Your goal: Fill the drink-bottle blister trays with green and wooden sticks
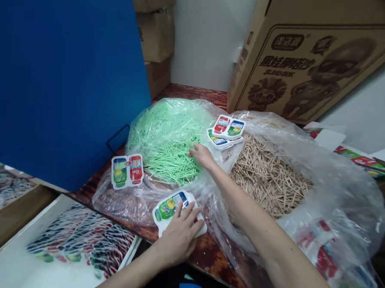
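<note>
Hundreds of thin green sticks point(178, 162) are heaped in a clear plastic bag point(171, 108) on a wood-patterned tabletop point(202, 253), where their right-hand edge is met by the fingertips of the right hand point(199, 154). The right fingers are bent together, but whether any stick is pinched cannot be told. Nearer the front edge, a white-rimmed Sprite pack point(167, 208) is covered by the left hand point(182, 233), its fingers fanned out and laid flat, not closed around the rim.

A Sprite-and-Cola pack point(127, 171) is set on loose film to the left, and a small stack of packs point(228, 129) is perched on plastic between the green heap and a mound of tan sticks point(271, 178).

Several sticks could be dragged out at once, since they are crossed and tangled. The stack could be tipped onto the tan sticks if the slack film were tugged by the right forearm, which is passed close below it. The pack under the left palm could be skewed if pressure were applied unevenly, and the fingertips could be snagged by the bag's loose folds.
</note>
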A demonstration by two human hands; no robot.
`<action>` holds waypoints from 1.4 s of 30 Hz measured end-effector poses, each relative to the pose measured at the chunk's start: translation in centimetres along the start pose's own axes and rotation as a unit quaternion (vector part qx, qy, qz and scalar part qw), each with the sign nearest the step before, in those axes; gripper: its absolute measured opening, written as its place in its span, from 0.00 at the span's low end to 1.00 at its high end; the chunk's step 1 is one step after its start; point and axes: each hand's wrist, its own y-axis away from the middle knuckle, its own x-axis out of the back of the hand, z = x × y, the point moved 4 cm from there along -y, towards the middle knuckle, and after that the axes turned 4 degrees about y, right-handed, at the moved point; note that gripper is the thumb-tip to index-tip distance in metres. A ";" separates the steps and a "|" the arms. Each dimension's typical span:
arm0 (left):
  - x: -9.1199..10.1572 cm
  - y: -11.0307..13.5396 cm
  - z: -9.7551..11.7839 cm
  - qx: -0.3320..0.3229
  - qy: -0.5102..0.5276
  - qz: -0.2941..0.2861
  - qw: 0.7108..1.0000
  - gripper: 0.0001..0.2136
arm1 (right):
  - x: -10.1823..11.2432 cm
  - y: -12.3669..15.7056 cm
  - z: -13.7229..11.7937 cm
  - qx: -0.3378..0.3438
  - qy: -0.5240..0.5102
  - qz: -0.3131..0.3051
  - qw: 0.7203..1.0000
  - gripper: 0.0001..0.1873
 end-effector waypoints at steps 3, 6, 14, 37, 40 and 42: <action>0.9 0.7 -0.9 -0.004 0.012 -0.007 1.000 0.19 | 0.6 -0.2 0.4 0.000 -0.044 0.018 0.999 0.07; 1.5 1.1 -1.2 -0.010 0.033 -0.005 0.999 0.20 | 0.9 -0.4 0.5 0.006 -0.091 0.032 0.995 0.06; 3.5 1.4 -1.8 0.088 0.145 0.214 0.962 0.10 | 1.3 0.2 0.4 0.006 -0.250 0.044 0.967 0.07; 3.9 -1.5 -7.3 0.257 0.467 0.261 0.805 0.15 | 1.1 0.3 2.0 -0.096 -0.415 -0.038 0.904 0.11; 5.1 -2.1 -7.8 0.257 0.470 0.275 0.798 0.15 | 1.6 1.9 0.9 -0.079 -0.432 -0.034 0.898 0.09; 6.5 -2.6 -7.8 0.246 0.471 0.304 0.791 0.16 | 1.4 4.1 0.1 -0.053 -0.454 -0.044 0.888 0.06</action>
